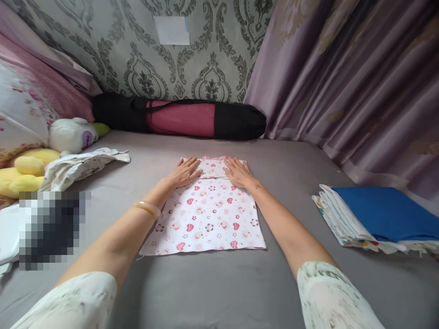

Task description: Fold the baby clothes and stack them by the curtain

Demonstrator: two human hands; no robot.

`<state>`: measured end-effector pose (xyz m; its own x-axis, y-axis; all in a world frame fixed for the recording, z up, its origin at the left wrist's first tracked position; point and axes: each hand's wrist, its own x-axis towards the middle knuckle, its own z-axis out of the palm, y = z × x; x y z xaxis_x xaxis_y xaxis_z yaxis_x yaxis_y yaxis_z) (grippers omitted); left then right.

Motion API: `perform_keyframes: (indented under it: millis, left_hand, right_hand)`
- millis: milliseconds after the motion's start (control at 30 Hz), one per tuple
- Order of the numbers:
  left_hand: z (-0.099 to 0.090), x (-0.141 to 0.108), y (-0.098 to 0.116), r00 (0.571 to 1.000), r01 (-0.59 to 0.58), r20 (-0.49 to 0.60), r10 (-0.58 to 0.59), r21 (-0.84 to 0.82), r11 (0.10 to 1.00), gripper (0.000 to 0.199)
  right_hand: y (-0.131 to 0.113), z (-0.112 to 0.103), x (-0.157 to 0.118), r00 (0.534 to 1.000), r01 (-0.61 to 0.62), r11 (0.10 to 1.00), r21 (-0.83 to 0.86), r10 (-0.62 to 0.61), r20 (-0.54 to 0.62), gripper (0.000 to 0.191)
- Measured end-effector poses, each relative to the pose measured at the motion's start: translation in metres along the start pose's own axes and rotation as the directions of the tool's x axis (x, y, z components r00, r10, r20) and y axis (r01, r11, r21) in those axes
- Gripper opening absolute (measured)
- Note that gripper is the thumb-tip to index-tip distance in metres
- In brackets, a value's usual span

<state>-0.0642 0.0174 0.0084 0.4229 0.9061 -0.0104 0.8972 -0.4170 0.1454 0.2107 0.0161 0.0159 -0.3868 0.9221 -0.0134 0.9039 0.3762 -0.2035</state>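
Observation:
A white cloth garment (210, 214) printed with red hearts and flowers lies flat on the grey sheet, its far part folded over toward me. My left hand (187, 172) rests palm down on the far left corner of the fold, fingers spread. On the far right corner lies my right hand (238, 172), also flat with its fingers apart. A strip of pink edging shows between the hands at the cloth's far edge. Neither hand grips anything.
Right, a folded stack topped with blue cloth (384, 212). Left, a crumpled white cloth (85, 167), a yellow plush (24, 176) and a white plush (70, 135). A black and red long bag (181, 119) lies along the wall; a purple curtain (308, 68) hangs right.

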Motion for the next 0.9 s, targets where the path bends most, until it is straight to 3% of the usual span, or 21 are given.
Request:
perform_keyframes:
  millis: [233, 333, 433, 500, 600, 900]
  left_hand:
    - [-0.001, 0.001, 0.004, 1.000, 0.015, 0.016, -0.015, 0.029, 0.999, 0.071]
    - [-0.005, -0.008, 0.019, 0.999, 0.019, -0.047, -0.014, 0.087, 0.996, 0.068]
    - [-0.003, -0.021, 0.038, 0.992, -0.088, -0.087, 0.095, 0.088, 0.992, 0.064]
    - [0.003, -0.028, 0.048, 0.987, -0.152, -0.050, 0.155, 0.051, 0.987, 0.063]
    - [0.012, -0.034, 0.055, 0.987, -0.159, 0.020, 0.160, -0.008, 0.987, 0.065]
    - [0.009, -0.040, 0.057, 0.989, -0.143, 0.034, 0.142, 0.023, 0.989, 0.067]
  right_hand:
    - [0.001, 0.006, -0.001, 1.000, -0.011, 1.000, -0.028, 0.010, -0.028, 0.058]
    - [-0.011, 0.000, -0.009, 0.998, -0.006, 0.999, -0.041, 0.004, -0.056, 0.058]
    - [-0.031, -0.001, -0.025, 0.998, 0.043, 0.999, -0.024, -0.044, -0.052, 0.056]
    - [-0.044, 0.002, -0.037, 0.997, 0.077, 0.997, 0.004, -0.077, 0.004, 0.056]
    - [-0.055, 0.009, -0.047, 0.996, 0.076, 0.997, 0.012, -0.077, 0.054, 0.056]
    - [-0.053, 0.009, -0.052, 0.997, 0.063, 0.998, 0.023, -0.064, 0.053, 0.057]
